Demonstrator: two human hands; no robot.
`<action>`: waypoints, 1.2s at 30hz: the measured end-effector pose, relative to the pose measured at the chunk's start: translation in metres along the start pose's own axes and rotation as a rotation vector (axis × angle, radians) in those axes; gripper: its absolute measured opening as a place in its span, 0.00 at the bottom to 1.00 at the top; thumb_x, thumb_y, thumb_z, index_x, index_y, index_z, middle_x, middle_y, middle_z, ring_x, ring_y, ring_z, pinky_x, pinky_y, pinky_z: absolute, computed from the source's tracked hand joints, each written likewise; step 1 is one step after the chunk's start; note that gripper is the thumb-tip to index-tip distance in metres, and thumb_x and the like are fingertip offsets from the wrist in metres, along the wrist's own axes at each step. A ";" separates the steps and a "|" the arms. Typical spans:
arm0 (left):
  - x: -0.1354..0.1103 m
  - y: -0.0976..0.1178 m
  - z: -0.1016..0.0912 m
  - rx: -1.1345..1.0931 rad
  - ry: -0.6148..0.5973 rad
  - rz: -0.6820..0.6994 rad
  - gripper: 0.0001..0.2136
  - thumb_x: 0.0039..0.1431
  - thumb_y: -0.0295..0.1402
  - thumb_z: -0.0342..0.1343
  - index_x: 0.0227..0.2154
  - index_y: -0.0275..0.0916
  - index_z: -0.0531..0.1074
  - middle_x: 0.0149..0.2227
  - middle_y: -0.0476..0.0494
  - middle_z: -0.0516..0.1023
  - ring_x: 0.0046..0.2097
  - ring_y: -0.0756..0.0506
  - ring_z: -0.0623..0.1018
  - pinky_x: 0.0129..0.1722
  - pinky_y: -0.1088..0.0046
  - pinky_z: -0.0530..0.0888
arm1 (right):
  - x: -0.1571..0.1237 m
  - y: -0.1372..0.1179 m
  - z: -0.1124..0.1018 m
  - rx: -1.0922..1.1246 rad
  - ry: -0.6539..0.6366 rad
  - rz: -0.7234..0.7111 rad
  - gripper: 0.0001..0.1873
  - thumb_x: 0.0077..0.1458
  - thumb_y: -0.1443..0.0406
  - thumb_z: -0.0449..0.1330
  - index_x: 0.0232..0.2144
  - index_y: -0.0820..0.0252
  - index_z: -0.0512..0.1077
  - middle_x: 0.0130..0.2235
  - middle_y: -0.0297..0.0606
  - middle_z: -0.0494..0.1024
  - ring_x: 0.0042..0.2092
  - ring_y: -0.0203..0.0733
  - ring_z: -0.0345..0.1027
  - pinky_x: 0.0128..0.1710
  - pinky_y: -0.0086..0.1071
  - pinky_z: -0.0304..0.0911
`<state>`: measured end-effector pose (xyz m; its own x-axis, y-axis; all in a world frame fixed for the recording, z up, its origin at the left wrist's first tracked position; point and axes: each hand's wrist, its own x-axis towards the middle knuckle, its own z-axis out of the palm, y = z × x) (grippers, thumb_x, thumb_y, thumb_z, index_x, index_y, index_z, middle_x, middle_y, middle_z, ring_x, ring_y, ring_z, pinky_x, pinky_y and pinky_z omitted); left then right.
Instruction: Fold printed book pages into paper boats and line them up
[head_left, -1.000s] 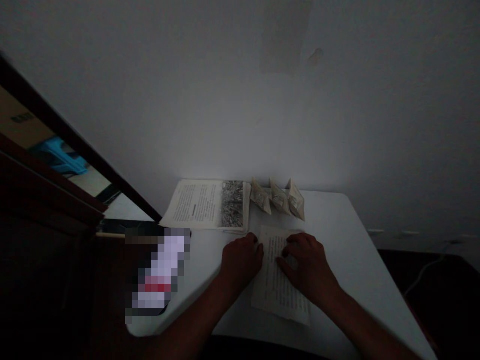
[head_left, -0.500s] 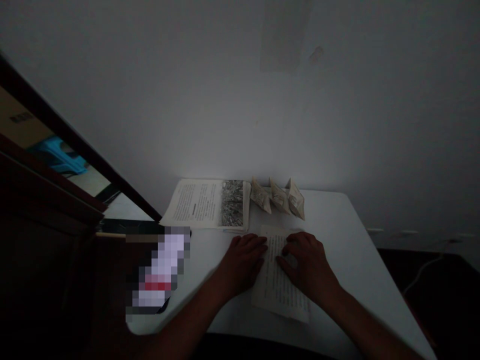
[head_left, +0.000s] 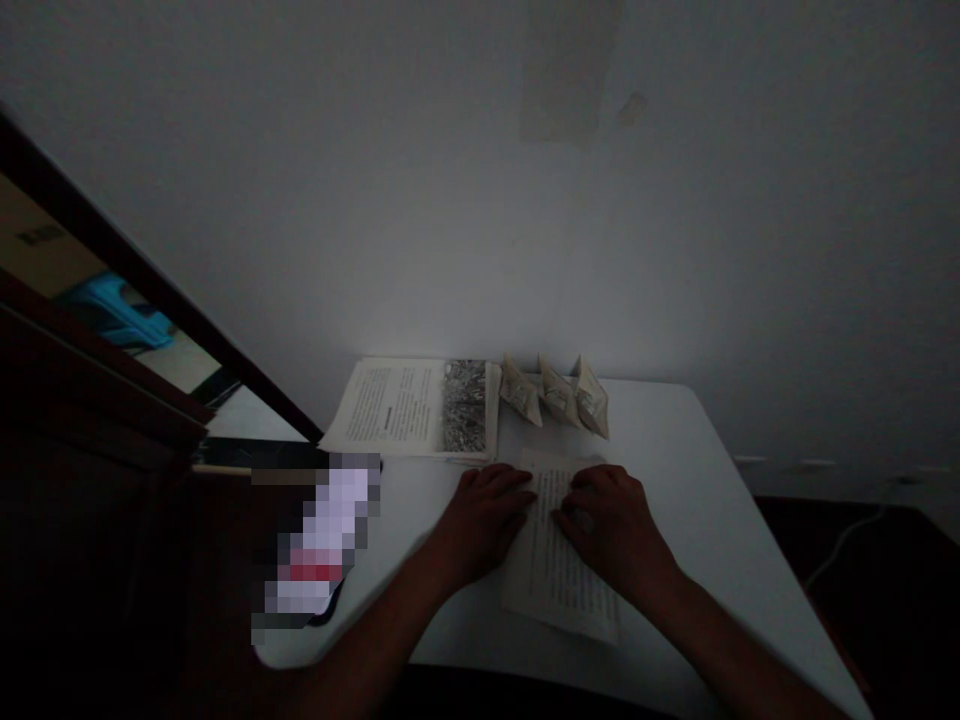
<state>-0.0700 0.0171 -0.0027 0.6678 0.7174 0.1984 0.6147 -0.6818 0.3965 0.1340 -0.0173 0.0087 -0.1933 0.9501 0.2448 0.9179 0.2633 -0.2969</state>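
Left hand (head_left: pixel 487 515) slid slightly up the page edge since before. Dim light; print illegible. Both hands flat, fingers spread, pressing printed sheet (head_left: pixel 559 575) on bench (head_left: pixel 712 500); right hand (head_left: pixel 611 530) covers its middle.

An open book (head_left: pixel 416 408) lies at the counter's (head_left: pixel 697 480) far edge. Three folded paper pieces (head_left: pixel 556 396) stand just right of it. A blue crate (head_left: pixel 112 315) sits far to its left.

Left hand (head_left: pixel 486 515) palm-down, right hand (head_left: pixel 611 525) fingers curled, close together
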 end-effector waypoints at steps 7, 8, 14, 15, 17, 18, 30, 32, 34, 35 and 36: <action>-0.001 0.002 0.001 -0.009 0.014 -0.021 0.14 0.59 0.30 0.51 0.47 0.46 0.70 0.55 0.47 0.68 0.57 0.42 0.63 0.53 0.57 0.59 | 0.011 -0.007 -0.005 -0.089 -0.086 -0.049 0.07 0.51 0.63 0.61 0.22 0.55 0.75 0.29 0.37 0.73 0.37 0.46 0.62 0.36 0.39 0.52; -0.001 0.002 0.001 -0.008 0.014 -0.026 0.14 0.59 0.30 0.51 0.47 0.46 0.70 0.55 0.47 0.68 0.57 0.41 0.63 0.53 0.57 0.59 | 0.013 -0.007 -0.005 -0.098 -0.092 -0.055 0.08 0.51 0.63 0.61 0.22 0.55 0.75 0.29 0.37 0.73 0.37 0.46 0.62 0.35 0.39 0.51; -0.001 0.003 0.002 -0.002 0.028 -0.032 0.15 0.57 0.29 0.53 0.47 0.46 0.70 0.55 0.47 0.68 0.57 0.41 0.63 0.52 0.57 0.59 | 0.014 -0.001 -0.006 -0.097 -0.091 -0.056 0.06 0.50 0.63 0.62 0.23 0.53 0.76 0.28 0.37 0.74 0.37 0.47 0.62 0.35 0.39 0.51; -0.001 0.003 0.002 0.001 0.028 -0.035 0.15 0.56 0.29 0.53 0.47 0.46 0.69 0.55 0.47 0.68 0.57 0.42 0.63 0.52 0.57 0.59 | 0.013 0.000 -0.007 -0.096 -0.098 -0.051 0.05 0.50 0.63 0.63 0.23 0.52 0.76 0.28 0.36 0.74 0.37 0.47 0.62 0.35 0.39 0.51; -0.002 0.003 0.002 0.005 0.022 -0.041 0.15 0.56 0.28 0.53 0.47 0.46 0.70 0.55 0.48 0.68 0.57 0.42 0.63 0.52 0.57 0.59 | 0.011 0.004 -0.008 -0.097 -0.118 -0.038 0.05 0.49 0.62 0.63 0.23 0.52 0.76 0.28 0.36 0.74 0.37 0.47 0.62 0.35 0.39 0.50; -0.002 0.003 0.002 0.005 0.019 -0.043 0.15 0.56 0.28 0.53 0.47 0.46 0.70 0.56 0.49 0.68 0.57 0.42 0.62 0.52 0.57 0.59 | 0.011 0.006 -0.009 -0.097 -0.128 -0.031 0.05 0.48 0.62 0.64 0.22 0.52 0.76 0.28 0.35 0.74 0.37 0.46 0.62 0.35 0.39 0.50; -0.001 0.005 0.000 0.002 0.014 -0.058 0.15 0.57 0.29 0.52 0.46 0.46 0.70 0.55 0.47 0.68 0.57 0.41 0.63 0.51 0.56 0.59 | -0.003 0.025 -0.022 -0.050 -0.141 -0.027 0.06 0.48 0.62 0.64 0.21 0.53 0.75 0.27 0.34 0.74 0.35 0.44 0.64 0.34 0.37 0.51; -0.001 0.005 -0.001 0.003 0.011 -0.063 0.14 0.57 0.29 0.52 0.46 0.46 0.70 0.55 0.47 0.68 0.57 0.41 0.63 0.51 0.56 0.59 | -0.007 0.030 -0.025 -0.053 -0.153 -0.021 0.07 0.49 0.62 0.63 0.21 0.53 0.74 0.26 0.33 0.74 0.35 0.44 0.65 0.34 0.37 0.51; -0.001 0.005 0.000 0.004 0.016 -0.064 0.15 0.57 0.29 0.52 0.46 0.46 0.70 0.55 0.47 0.68 0.57 0.41 0.63 0.51 0.56 0.59 | -0.010 0.036 -0.027 -0.058 -0.162 -0.023 0.08 0.50 0.62 0.62 0.21 0.53 0.74 0.26 0.33 0.74 0.34 0.44 0.65 0.33 0.36 0.52; -0.001 0.005 0.000 0.005 0.020 -0.063 0.15 0.56 0.29 0.52 0.46 0.47 0.70 0.55 0.47 0.68 0.57 0.41 0.63 0.51 0.56 0.59 | -0.012 0.039 -0.028 -0.059 -0.162 -0.030 0.08 0.51 0.61 0.62 0.22 0.52 0.75 0.25 0.33 0.74 0.34 0.44 0.65 0.33 0.36 0.52; -0.001 0.004 0.000 0.005 0.023 -0.062 0.15 0.56 0.29 0.53 0.46 0.47 0.70 0.55 0.47 0.68 0.57 0.41 0.63 0.51 0.56 0.59 | -0.014 0.042 -0.029 -0.059 -0.162 -0.039 0.07 0.51 0.61 0.62 0.22 0.52 0.75 0.25 0.33 0.74 0.33 0.44 0.65 0.33 0.36 0.52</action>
<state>-0.0681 0.0131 -0.0016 0.6183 0.7616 0.1940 0.6569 -0.6363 0.4044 0.1856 -0.0245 0.0193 -0.2777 0.9552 0.1019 0.9265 0.2944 -0.2345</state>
